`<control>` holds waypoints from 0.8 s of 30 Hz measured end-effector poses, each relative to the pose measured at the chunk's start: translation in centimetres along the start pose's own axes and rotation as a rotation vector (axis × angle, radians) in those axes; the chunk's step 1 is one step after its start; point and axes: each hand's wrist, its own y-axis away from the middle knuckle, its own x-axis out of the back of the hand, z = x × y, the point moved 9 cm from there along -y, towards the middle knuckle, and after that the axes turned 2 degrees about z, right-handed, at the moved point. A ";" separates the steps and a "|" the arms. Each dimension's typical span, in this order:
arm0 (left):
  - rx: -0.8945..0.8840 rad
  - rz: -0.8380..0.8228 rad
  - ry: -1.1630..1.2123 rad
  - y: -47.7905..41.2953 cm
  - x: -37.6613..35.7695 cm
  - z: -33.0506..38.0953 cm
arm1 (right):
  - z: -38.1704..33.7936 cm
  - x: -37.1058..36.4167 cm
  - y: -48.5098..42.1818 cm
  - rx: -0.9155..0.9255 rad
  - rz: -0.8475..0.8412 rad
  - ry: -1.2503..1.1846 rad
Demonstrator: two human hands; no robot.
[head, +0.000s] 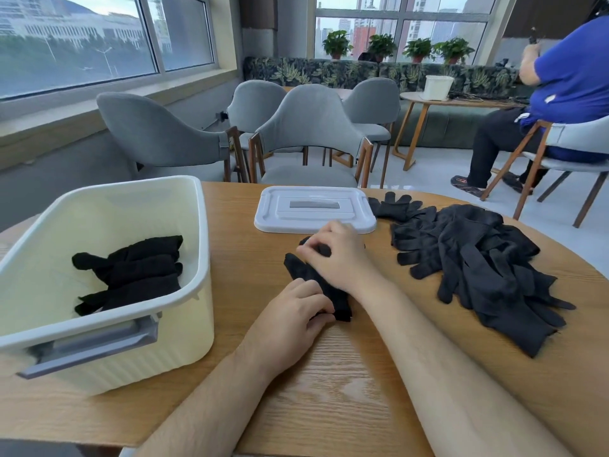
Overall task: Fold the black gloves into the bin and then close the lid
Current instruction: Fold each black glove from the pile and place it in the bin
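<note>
A black glove [304, 275] lies on the wooden table in front of me. My left hand [293, 311] pinches its near cuff end. My right hand [336, 255] curls its fingers round the glove's far finger end. The cream bin [184, 291] stands open at the left, with several folded black gloves [131, 272] lying inside. Its white lid [313, 209] lies flat on the table beyond my hands. A pile of loose black gloves [478, 258] sits at the right.
The wooden table [329, 374] has a rounded far edge. Grey chairs [309, 136] stand behind it. A person in a blue shirt [566, 80] sits at the far right next to another small table holding a white bin [436, 87].
</note>
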 end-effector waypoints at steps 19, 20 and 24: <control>0.012 -0.010 0.039 -0.2 0.2 0.4 | 4.0 -4.1 -0.4 -0.170 -0.336 0.344; 0.019 -0.014 0.040 -0.2 0.2 0.3 | 4.2 -4.0 -0.8 -0.209 -0.310 0.346; 0.027 -0.021 0.045 -0.1 0.3 0.4 | 3.7 -2.3 -3.1 -0.237 -0.088 0.441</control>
